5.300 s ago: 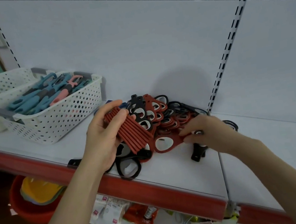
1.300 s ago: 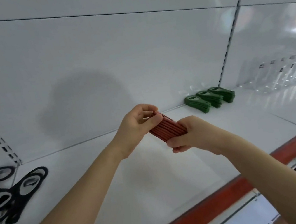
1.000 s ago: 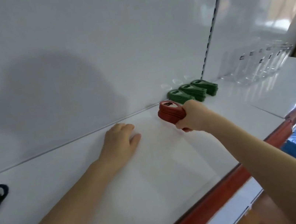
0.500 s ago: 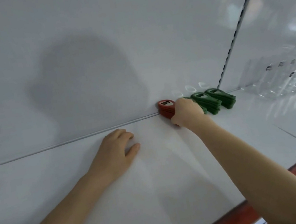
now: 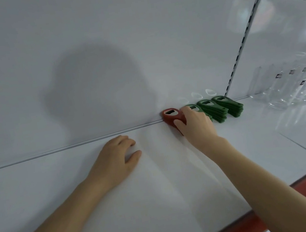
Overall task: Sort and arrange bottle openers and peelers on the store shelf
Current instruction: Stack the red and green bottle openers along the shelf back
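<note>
The red opener stack (image 5: 171,116) is gripped by the right hand (image 5: 196,127) just beside the green stacks (image 5: 220,108); the left hand (image 5: 115,162) is laid flat; release is judged next.

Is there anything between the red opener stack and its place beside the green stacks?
Nothing visible does. The right hand holds the red stack at the back panel, next to the green stacks; the hand hides the gap itself.

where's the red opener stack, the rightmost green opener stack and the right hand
red opener stack (image 5: 170,115), head view, on the top opener's face.
rightmost green opener stack (image 5: 228,103), head view, on the top opener's handle.
right hand (image 5: 197,127), head view, on the back of the hand.
</note>
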The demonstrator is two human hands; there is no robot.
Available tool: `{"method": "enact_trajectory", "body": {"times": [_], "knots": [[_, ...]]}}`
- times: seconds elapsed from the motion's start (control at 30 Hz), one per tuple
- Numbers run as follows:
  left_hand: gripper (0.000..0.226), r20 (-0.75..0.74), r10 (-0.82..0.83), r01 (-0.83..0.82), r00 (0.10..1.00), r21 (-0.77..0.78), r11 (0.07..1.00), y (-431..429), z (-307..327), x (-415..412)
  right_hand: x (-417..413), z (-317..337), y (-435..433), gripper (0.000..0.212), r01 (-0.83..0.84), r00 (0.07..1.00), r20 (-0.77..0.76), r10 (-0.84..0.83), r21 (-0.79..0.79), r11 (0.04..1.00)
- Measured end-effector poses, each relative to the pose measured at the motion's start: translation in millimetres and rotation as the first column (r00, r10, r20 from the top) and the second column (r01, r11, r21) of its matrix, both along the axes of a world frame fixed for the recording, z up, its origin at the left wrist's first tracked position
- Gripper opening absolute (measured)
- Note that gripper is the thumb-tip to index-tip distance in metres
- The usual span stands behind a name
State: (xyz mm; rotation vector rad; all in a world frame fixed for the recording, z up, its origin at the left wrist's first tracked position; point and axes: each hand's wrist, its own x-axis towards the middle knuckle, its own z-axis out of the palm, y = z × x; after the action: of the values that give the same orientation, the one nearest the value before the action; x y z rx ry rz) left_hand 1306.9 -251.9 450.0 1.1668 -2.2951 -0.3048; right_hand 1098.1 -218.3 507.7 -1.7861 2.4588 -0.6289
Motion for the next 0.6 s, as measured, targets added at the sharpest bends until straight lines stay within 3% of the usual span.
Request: {"method": "enact_trajectory", "body": {"times": [0.23, 0.47, 0.6], "knots": [[0.084, -0.015, -0.012, 0.011, 1.0, -0.025, 1.0, 1, 1, 0, -3, -6, -1, 0.028, -0.021, 0.994, -0.107, 0.018, -0.03, 0.999], [0.043, -0.019, -0.021, 0.021, 1.0, -0.029, 0.999, -2, -2, 0, -6, -15, 2, 0.044, -0.082, 0.991, -0.103, 0.082, 0.008, 0.997], [0.064, 0.002, -0.014, 0.014, 1.0, -0.016, 1.0, 0, 0, 0, -8, -19, -1, 0.047, -0.067, 0.991, -0.112, 0.067, 0.011, 0.998]]}}
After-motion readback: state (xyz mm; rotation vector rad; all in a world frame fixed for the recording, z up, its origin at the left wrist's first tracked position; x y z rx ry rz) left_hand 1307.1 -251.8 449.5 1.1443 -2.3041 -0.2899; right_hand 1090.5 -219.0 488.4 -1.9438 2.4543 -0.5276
